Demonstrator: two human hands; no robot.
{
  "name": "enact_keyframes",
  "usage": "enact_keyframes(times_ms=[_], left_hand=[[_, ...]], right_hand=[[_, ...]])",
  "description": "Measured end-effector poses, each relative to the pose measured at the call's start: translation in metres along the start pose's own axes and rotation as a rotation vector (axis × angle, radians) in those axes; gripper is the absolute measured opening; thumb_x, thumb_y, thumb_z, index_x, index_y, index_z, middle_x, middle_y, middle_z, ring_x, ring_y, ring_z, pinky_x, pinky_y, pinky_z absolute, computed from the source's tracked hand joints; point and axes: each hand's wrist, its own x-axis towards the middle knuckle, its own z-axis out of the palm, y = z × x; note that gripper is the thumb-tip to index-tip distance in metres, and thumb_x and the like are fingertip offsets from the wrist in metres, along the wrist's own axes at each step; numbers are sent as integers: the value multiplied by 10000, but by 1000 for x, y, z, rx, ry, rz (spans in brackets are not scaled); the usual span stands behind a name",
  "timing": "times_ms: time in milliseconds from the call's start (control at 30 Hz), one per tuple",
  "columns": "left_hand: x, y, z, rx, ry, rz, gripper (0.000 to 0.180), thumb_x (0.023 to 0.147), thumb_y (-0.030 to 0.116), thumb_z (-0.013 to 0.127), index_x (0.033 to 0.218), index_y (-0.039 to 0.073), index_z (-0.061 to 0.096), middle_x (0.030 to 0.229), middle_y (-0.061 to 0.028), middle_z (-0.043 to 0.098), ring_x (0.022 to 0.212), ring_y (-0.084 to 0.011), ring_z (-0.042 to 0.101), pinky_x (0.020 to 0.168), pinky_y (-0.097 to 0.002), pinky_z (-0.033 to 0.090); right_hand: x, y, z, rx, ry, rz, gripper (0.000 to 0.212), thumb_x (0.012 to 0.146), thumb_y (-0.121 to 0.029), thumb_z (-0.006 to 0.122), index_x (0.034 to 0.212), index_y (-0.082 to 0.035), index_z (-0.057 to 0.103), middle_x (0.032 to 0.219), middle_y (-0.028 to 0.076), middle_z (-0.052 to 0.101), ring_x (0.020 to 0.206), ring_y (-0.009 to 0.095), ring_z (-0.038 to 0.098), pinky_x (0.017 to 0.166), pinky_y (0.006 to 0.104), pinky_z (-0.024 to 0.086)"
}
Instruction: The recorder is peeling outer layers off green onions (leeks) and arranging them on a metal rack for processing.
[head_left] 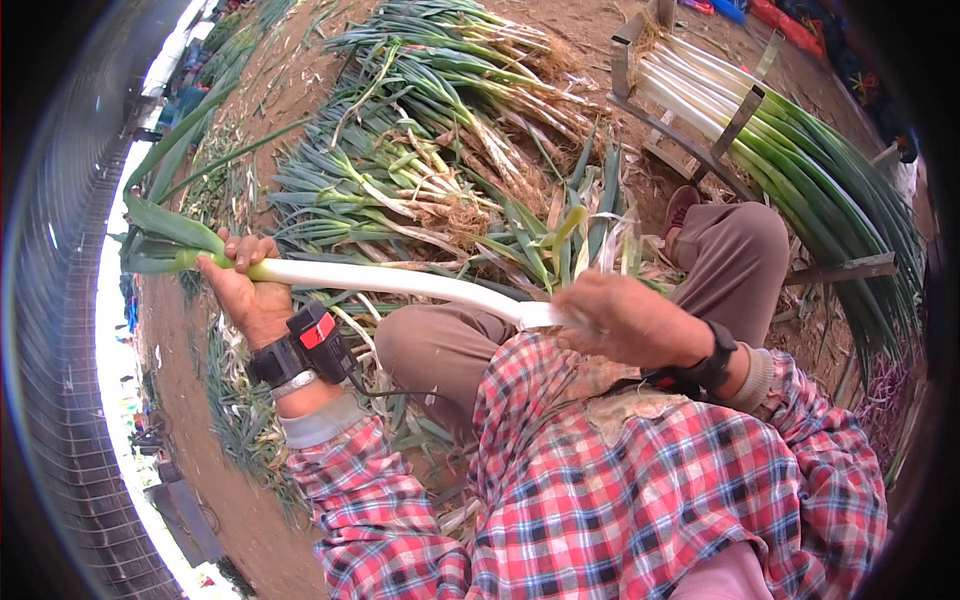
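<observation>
A long green onion (400,280) with a clean white shaft stretches across in front of me above my left knee. My left hand (247,280) is closed around it where the white turns green, and its leaves (165,240) spread out beyond that hand to the left. At the other end, my right hand (622,320) is curled around the root end, slightly blurred. A loose-looking white piece of sheath (540,315) shows beside those fingers. The root tip itself is hidden by the right hand.
Unpeeled green onions with brown roots (430,180) lie heaped on the soil ahead. At the far right, a frame (735,125) holds a bundle of white-shafted green onions (790,150). Leaf scraps (240,400) litter the ground left of my knees. Dark mesh (70,330) stands at the far left.
</observation>
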Motion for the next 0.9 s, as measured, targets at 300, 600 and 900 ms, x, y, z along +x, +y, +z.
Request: enact_keyframes(times_ms=[300, 600, 900], left_hand=[[8, 29, -26, 337, 395, 188, 536, 1010, 591, 285, 872, 104, 462, 733, -4, 473, 587, -142, 430, 549, -326, 407], [-14, -1, 38, 159, 290, 337, 308, 991, 188, 524, 1204, -33, 542, 1147, -173, 607, 1099, -294, 599, 1000, -442, 513], [-31, -42, 70, -108, 165, 151, 290, 996, 143, 495, 1236, -14, 525, 1230, -190, 611, 1192, -290, 580, 1048, -428, 478]], right_hand=[[-49, 30, -38, -21, -377, 181, 207, 914, -170, 623, 1030, 1, 609, 769, 160, 548, 757, 356, 588, 692, 416, 450], [33, 4, -29, -18, -538, 270, 335, 864, -114, 585, 1187, -28, 592, 956, 187, 603, 894, 361, 624, 783, 443, 475], [11, 47, -22, -84, -98, -273, 445, 850, -230, 685, 1240, -43, 576, 1184, 144, 601, 1085, 329, 577, 951, 376, 455]])
